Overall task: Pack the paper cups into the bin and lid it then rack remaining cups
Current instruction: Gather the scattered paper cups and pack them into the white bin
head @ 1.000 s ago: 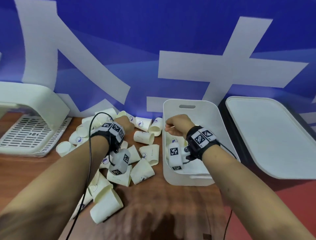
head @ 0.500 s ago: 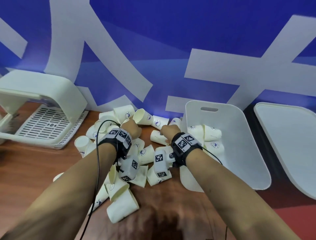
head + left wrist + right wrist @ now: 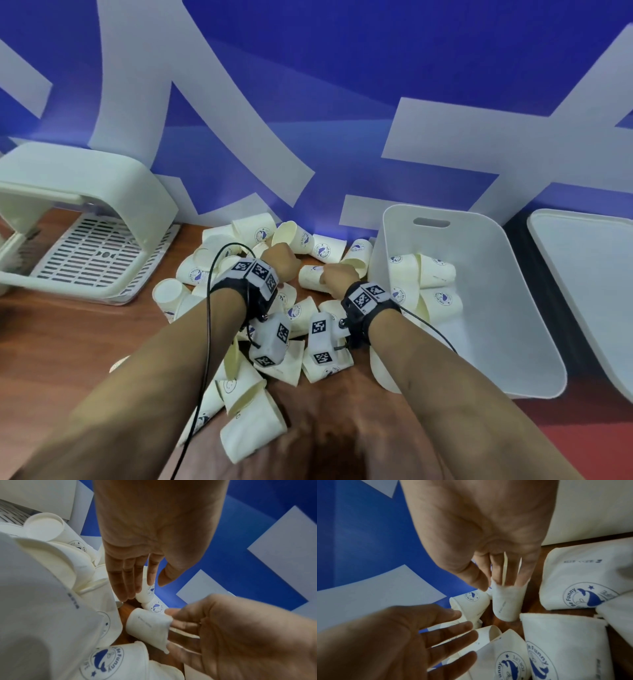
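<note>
Packing is barely begun: a few cups sit in the bin [image 3: 479,308], most lie heaped on the table [image 3: 61,342], the lid [image 3: 589,274] lies aside, the right hand [image 3: 488,534] pinches one cup [image 3: 506,601], and the left hand [image 3: 154,527] reaches straight-fingered.

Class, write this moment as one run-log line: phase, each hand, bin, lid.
phase: packing | right hand: fingers inside paper cup | left hand: open, touching cups | bin: partly filled | lid: off
</note>
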Motion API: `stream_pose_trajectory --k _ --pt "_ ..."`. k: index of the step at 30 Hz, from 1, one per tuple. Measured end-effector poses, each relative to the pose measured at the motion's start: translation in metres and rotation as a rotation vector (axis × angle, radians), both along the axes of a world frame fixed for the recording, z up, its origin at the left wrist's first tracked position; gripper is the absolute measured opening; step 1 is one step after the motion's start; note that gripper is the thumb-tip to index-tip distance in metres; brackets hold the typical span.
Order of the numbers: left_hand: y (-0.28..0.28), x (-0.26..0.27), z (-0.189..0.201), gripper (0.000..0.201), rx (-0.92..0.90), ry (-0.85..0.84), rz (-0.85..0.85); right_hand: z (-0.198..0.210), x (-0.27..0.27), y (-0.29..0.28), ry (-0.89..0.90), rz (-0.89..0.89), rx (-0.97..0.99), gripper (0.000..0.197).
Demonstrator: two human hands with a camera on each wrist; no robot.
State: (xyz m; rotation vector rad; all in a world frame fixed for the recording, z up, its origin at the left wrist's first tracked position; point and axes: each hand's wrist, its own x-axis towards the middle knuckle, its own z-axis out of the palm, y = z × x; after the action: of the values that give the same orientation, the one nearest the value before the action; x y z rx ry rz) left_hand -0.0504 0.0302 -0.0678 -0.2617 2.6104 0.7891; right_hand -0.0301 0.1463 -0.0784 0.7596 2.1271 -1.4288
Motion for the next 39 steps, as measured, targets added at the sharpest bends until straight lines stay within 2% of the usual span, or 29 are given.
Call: stream_pose_trajectory --k 1,2,3,5,7,10,15,18,21,22,26,28,30,32,34,36,39 --pt "0.002 0.001 0.000 0.028 0.003 -0.007 -0.012 -0.001 0.000 0.003 0.031 -0.012 -0.049 0.039" --pt "0.002 0.000 0.000 0.028 0.014 -0.012 -0.029 0.000 0.001 0.003 0.068 0.049 -0.070 0.037" --pt "0.002 0.000 0.000 0.029 0.027 -0.020 -0.035 0.003 0.003 0.008 0.099 0.016 -0.126 0.036" --pt "0.004 -0.003 0.002 0.040 0.043 -0.006 -0.032 0.018 0.006 0.014 0.168 -0.012 -0.225 0.031" --pt "0.009 -0.005 0.010 0.056 0.038 0.048 -0.009 0.034 0.006 0.021 0.241 -0.071 -0.320 0.021" --pt "0.027 -0.005 0.027 0.063 0.155 0.148 0.064 0.059 0.013 0.046 0.345 -0.150 -0.350 0.007" --pt "0.074 0.007 0.058 0.044 0.434 0.242 0.066 0.077 0.024 0.102 0.445 -0.226 -0.384 0.022" --pt "0.107 0.019 0.073 0.043 0.539 0.324 -0.005 0.071 0.033 0.141 0.440 -0.290 -0.270 0.042" --pt "0.134 0.027 0.079 0.048 0.571 0.357 -0.059 0.070 0.046 0.170 0.410 -0.325 -0.248 0.027" --pt "0.141 0.029 0.081 0.049 0.560 0.379 -0.078 0.071 0.050 0.177 0.387 -0.320 -0.292 0.025" --pt "0.168 0.035 0.077 0.053 0.415 0.407 -0.202 0.074 0.061 0.199 0.308 -0.351 -0.493 0.046" --pt "0.178 0.040 0.070 0.052 0.374 0.379 -0.264 0.070 0.063 0.205 0.307 -0.357 -0.592 0.043" --pt "0.188 0.044 0.063 0.052 0.217 0.349 -0.361 0.063 0.064 0.209 0.304 -0.375 -0.628 0.038" --pt "0.194 0.046 0.057 0.056 -0.066 0.338 -0.474 0.050 0.063 0.213 0.280 -0.412 -0.493 0.040" --pt "0.199 0.043 0.053 0.059 -0.274 0.350 -0.512 0.034 0.060 0.221 0.233 -0.447 -0.260 0.047" --pt "0.199 0.038 0.052 0.063 -0.294 0.376 -0.402 0.023 0.059 0.229 0.200 -0.398 -0.050 0.048" --pt "0.190 0.022 0.056 0.061 -0.253 0.281 -0.148 0.019 0.057 0.234 0.159 -0.156 0.155 0.033"
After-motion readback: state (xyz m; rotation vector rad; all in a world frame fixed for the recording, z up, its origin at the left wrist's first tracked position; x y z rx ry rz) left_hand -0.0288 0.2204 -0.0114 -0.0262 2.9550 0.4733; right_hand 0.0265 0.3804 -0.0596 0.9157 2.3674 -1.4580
